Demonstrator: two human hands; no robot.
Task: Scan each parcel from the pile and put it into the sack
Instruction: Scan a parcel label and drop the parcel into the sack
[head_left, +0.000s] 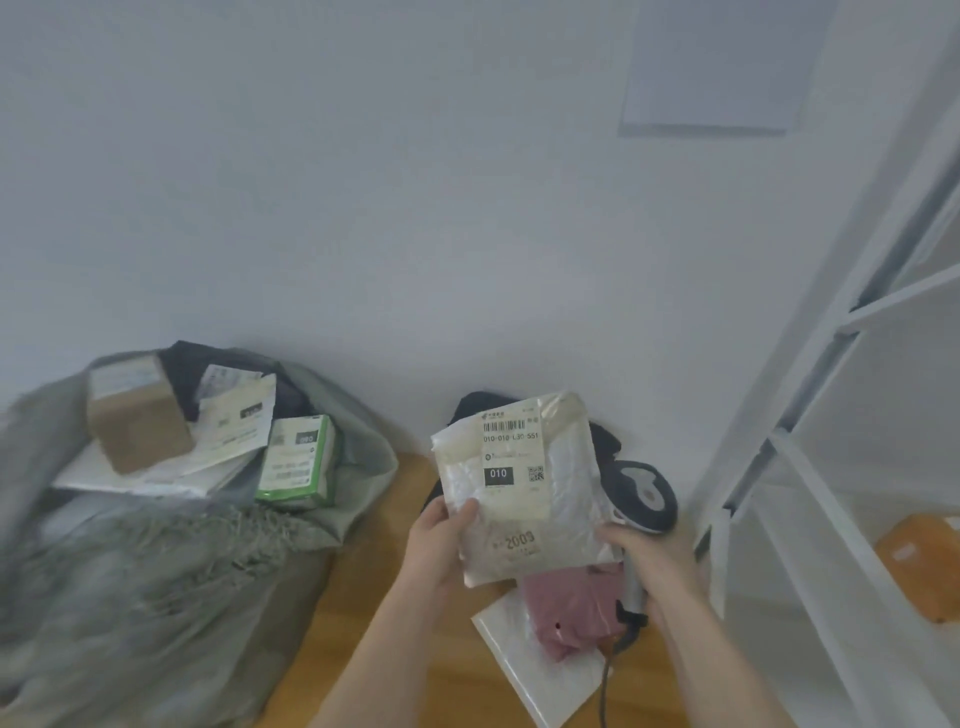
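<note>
Left hand (441, 540) pinches white bubble mailer (519, 488) at its 7 o'clock corner, thumb on front, label and barcode facing up. Mailer held above floor pile, sack (171, 519) at 9 o'clock.

Right hand (649, 564) wraps scanner (641, 496) handle, head at mailer's 3 o'clock edge.

Mailer looks light, soft, padded, slick film; likely flops. Better grip: mid-edge, clear of barcode.

Pink parcel (571, 608) and flat white envelope (540, 670) wait at 6 o'clock.

Grey woven sack (156, 561) motion-blurred and cut off at left/bottom edges; white padded mailer (519, 488) hides most of the black parcel (605, 441) behind it; small label print illegible.
</note>
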